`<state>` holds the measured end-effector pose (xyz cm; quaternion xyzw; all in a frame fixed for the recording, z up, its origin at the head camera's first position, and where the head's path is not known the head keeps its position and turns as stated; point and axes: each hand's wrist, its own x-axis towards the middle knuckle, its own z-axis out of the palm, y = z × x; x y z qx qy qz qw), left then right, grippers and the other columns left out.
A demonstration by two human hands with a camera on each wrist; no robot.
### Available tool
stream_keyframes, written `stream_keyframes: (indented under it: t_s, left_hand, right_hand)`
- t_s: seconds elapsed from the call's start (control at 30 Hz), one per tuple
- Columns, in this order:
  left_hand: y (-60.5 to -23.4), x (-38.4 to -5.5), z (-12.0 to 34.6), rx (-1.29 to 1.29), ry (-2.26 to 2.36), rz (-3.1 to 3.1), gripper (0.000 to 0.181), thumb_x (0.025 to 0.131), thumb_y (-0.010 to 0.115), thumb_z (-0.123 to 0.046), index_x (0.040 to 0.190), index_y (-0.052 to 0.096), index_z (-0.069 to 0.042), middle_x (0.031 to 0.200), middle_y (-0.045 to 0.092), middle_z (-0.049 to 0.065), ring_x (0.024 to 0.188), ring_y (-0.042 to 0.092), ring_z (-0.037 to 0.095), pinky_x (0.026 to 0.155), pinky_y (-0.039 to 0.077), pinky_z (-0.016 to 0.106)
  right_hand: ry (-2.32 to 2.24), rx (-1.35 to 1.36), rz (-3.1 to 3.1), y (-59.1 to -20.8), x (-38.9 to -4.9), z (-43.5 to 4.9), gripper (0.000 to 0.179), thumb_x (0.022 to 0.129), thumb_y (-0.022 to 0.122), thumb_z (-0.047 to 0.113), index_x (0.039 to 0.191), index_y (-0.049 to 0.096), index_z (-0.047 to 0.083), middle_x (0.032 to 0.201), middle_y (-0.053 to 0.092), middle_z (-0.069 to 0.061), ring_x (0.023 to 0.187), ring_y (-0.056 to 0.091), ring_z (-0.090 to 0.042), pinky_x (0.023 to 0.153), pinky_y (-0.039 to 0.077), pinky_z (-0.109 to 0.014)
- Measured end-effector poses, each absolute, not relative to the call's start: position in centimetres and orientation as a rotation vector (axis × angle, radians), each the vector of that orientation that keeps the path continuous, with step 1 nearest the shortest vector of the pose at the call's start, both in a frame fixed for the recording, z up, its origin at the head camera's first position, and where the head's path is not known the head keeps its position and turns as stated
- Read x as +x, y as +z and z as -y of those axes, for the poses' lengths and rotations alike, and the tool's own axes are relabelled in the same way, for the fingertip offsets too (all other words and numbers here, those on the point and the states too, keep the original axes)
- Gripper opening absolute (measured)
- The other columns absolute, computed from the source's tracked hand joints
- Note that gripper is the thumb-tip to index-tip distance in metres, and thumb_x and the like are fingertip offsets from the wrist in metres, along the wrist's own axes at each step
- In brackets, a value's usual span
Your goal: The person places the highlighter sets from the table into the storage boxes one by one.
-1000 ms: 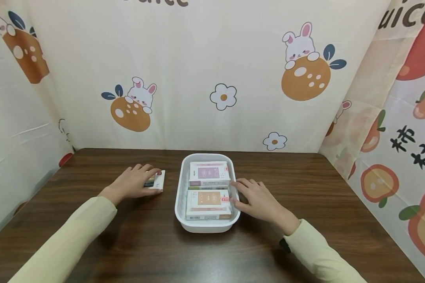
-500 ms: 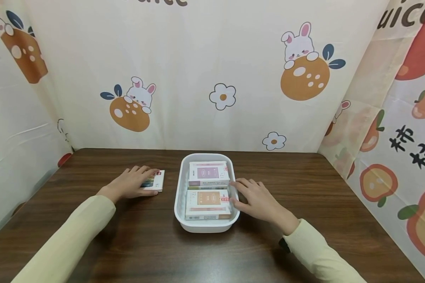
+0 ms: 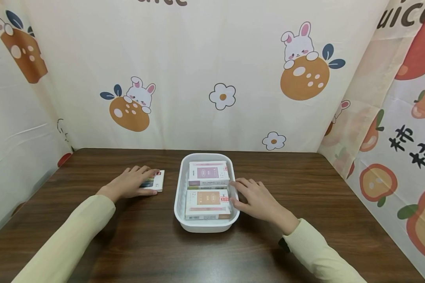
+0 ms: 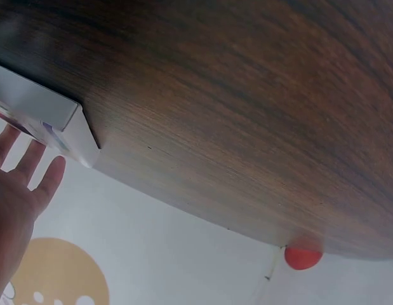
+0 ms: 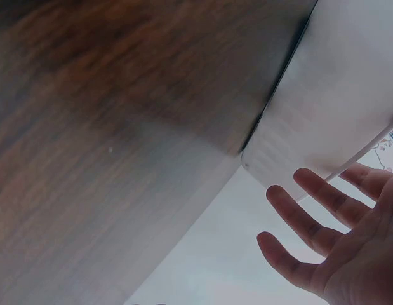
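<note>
A flat white box [image 3: 159,181] printed with coloured stripes lies on the table at left; I cannot tell what it contains. My left hand [image 3: 131,182] lies over its left part with fingers extended, covering much of the front. The left wrist view shows relaxed fingers on the face of the box [image 4: 75,136]. In the middle stands a white plastic bin [image 3: 209,225]. Inside it are a white box with a purple label [image 3: 208,173] and one with an orange label [image 3: 208,198]. My right hand [image 3: 260,200] touches the bin's right rim, fingers loosely spread.
The dark wood tabletop [image 3: 156,251] reaches back to a cream curtain [image 3: 184,78] printed with rabbits and fruit. Printed cloth [image 3: 403,177] also hangs at the right side. A greenish strip of another item [image 3: 208,187] shows between the two boxes in the bin.
My left hand has drawn back slightly to the left, uncovering more of the flat box's right part. The right hand, the bin and its boxes hold still.
</note>
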<state>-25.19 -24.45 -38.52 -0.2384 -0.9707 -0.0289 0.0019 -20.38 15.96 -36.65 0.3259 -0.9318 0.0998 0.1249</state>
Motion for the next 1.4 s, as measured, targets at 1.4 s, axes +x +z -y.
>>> stream_keyframes:
  t_s: [1.4]
  left_hand:
    - [-35.5, -24.7, 22.1, -0.719, -0.009, 3.019, 0.076, 0.078, 0.056, -0.062, 0.139, 0.038, -0.02, 0.121, 0.05, 0.014, 0.105, 0.048, 0.034, 0.087, 0.04, 0.058]
  right_hand:
    - [0.301, 0.946, 2.732, -36.5, -20.3, -16.0, 0.046, 0.087, 0.055, 0.04, 0.126, 0.054, 0.015, 0.122, 0.056, -0.006, 0.107, 0.053, -0.025, 0.082, 0.042, -0.046]
